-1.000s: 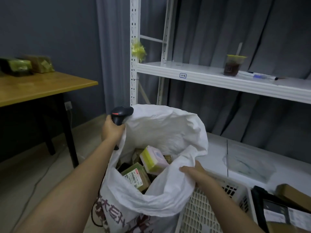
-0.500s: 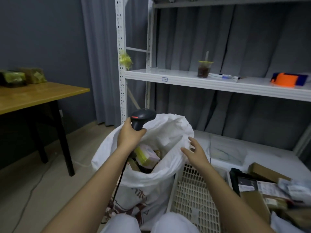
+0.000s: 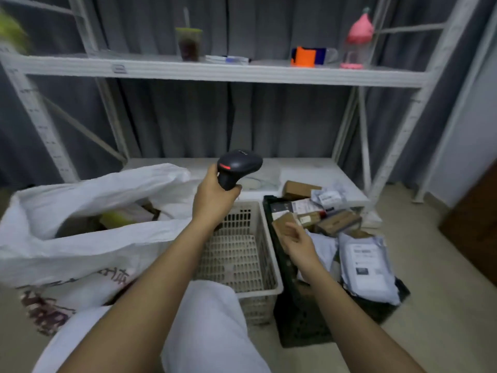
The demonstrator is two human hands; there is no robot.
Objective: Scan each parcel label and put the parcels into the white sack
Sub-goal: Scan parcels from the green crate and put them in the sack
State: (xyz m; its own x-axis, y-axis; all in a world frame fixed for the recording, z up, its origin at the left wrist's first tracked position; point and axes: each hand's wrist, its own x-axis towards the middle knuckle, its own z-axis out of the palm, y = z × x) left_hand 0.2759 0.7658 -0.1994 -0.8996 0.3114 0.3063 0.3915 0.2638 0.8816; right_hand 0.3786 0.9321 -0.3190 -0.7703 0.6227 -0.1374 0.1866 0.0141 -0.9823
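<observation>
Left hand [image 3: 213,200] wrapped round scanner [image 3: 236,168], right hand [image 3: 297,242] loosely curled, holding nothing, just over brown parcel [image 3: 285,224] in black crate [image 3: 298,313]; probably light, stiff cardboard, best pinched across short edges, white sack [image 3: 88,230] well leftward

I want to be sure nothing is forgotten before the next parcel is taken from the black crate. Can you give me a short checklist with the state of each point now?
1. Scanner in the left hand: ok, the fingers are curled round its handle and a red light shows on it.
2. Right hand free to pick: ok, it holds nothing and hovers over the black crate.
3. Parcels left to scan: ok, several boxes and grey bags lie in the crate.
4. Label facing up on a parcel: ok, the big grey bag shows its label.
5. White sack open: ok, its mouth gapes and parcels show inside.
6. Label readable: cannot tell, the picture is blurred.
</observation>
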